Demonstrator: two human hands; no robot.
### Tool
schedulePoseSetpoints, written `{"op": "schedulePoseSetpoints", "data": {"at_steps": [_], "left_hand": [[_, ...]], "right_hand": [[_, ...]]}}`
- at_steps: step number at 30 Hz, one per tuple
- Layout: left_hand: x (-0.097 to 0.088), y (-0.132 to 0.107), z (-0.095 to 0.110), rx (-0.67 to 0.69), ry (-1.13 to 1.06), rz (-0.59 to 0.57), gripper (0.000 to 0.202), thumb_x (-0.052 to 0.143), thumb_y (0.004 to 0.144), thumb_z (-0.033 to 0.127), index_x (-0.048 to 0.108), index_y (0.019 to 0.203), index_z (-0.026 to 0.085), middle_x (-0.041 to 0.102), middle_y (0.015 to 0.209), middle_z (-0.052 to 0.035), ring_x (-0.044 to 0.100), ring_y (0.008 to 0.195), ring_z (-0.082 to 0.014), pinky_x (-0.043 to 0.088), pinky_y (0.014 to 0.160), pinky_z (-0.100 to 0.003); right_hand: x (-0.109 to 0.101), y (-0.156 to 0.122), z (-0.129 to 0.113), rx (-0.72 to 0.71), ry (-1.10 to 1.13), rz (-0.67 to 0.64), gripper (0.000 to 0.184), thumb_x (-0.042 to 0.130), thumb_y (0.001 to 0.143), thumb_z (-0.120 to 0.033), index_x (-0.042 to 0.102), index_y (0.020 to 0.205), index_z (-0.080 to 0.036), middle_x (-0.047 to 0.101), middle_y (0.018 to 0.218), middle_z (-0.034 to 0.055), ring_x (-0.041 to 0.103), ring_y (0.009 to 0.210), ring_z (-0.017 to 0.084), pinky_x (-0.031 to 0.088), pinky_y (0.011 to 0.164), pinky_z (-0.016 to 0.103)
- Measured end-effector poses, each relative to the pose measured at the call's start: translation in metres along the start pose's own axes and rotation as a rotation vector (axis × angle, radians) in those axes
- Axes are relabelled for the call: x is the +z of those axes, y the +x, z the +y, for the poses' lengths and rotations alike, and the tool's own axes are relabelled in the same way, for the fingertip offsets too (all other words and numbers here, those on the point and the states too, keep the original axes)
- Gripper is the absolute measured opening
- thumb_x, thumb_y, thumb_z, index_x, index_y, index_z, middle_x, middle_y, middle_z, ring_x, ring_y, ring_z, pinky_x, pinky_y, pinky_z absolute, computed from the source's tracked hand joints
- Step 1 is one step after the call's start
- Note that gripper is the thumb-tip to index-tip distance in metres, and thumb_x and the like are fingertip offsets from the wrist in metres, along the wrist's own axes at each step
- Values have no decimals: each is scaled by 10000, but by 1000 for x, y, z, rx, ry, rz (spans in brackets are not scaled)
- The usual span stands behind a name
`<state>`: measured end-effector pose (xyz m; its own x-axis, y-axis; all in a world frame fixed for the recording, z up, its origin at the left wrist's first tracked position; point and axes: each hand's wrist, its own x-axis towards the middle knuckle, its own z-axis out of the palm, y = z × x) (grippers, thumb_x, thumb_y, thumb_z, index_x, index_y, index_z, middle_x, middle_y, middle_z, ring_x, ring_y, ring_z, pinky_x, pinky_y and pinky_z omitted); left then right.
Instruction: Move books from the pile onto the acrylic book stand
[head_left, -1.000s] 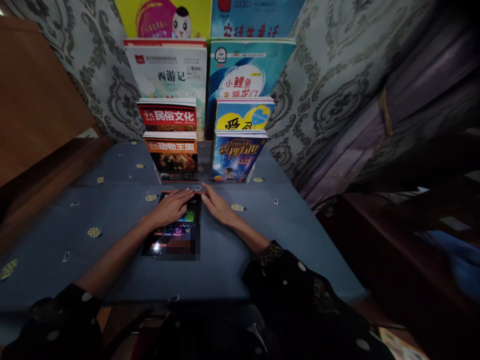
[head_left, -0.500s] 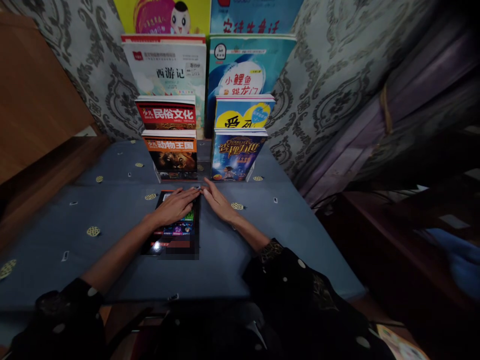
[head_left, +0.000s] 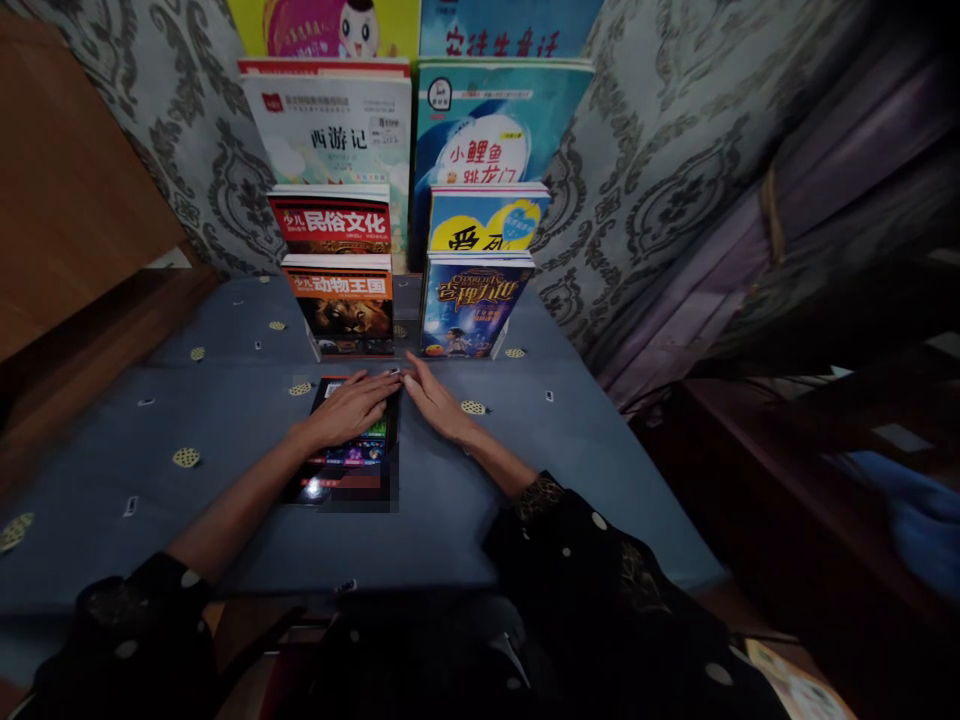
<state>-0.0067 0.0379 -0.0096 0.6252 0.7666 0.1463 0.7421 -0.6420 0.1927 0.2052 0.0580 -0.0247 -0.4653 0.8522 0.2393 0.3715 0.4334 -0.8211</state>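
A dark glossy book (head_left: 346, 462) lies flat on the blue-grey tablecloth (head_left: 225, 420). My left hand (head_left: 352, 406) rests flat on its upper half, fingers stretched toward the far right corner. My right hand (head_left: 435, 400) lies flat on the cloth just right of the book, fingertips at the book's top right corner, nearly touching the left fingertips. Both hands are open and hold nothing.
A tiered rack of upright books stands just beyond the hands: an orange lion-cover book (head_left: 345, 310), a blue fantasy-cover book (head_left: 469, 310), and taller rows behind. A patterned curtain (head_left: 660, 180) hangs at right, wooden furniture (head_left: 67, 200) at left. The table edge drops off at right.
Both hands have slid slightly forward on the book and cloth, fingertips meeting at the book's top right corner. The view has shifted a little.
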Motion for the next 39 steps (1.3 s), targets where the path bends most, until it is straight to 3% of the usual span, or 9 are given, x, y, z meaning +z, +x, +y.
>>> {"op": "schedulePoseSetpoints", "data": {"at_steps": [11, 18, 27, 33, 39], "left_hand": [[-4, -4, 5, 43, -14, -1, 477, 336, 1006, 265, 523, 1443, 221, 516, 1512, -68, 413, 1449, -196, 232, 1229, -491], [-6, -14, 13, 79, 18, -33, 462, 348, 1012, 282, 540, 1426, 210, 522, 1507, -68, 408, 1453, -200, 219, 1235, -473], [-9, -49, 36, 157, 23, -21, 440, 358, 1032, 289, 531, 1429, 212, 533, 1495, -81, 435, 1437, -223, 258, 1218, -508], [-12, -80, 61, 205, -24, -6, 456, 399, 1024, 248, 481, 1472, 281, 529, 1501, -41, 461, 1419, -215, 176, 1253, -518], [-21, -106, 84, 240, -74, -52, 478, 437, 1017, 241, 449, 1493, 284, 517, 1512, -28, 447, 1428, -208, 172, 1262, -496]], "right_hand": [[1, 0, 0, 14, 13, -2, 609, 315, 1045, -505, 271, 1567, -195, 553, 1465, 137, 511, 1374, 221, 361, 1182, 452], [-1, -3, -5, -28, -17, -36, 553, 302, 1054, -446, 330, 1536, -175, 562, 1462, 128, 506, 1380, 222, 363, 1179, 447], [1, -5, -1, -72, -37, -42, 588, 271, 1047, -540, 408, 1495, -184, 619, 1383, 139, 556, 1321, 253, 402, 1139, 472], [2, -4, 2, -93, -70, -35, 587, 258, 1042, -574, 433, 1478, -224, 615, 1395, 115, 554, 1324, 242, 406, 1136, 464], [2, -5, 2, -102, -74, -47, 568, 271, 1046, -556, 436, 1474, -220, 622, 1391, 115, 556, 1324, 245, 415, 1130, 470]]}}
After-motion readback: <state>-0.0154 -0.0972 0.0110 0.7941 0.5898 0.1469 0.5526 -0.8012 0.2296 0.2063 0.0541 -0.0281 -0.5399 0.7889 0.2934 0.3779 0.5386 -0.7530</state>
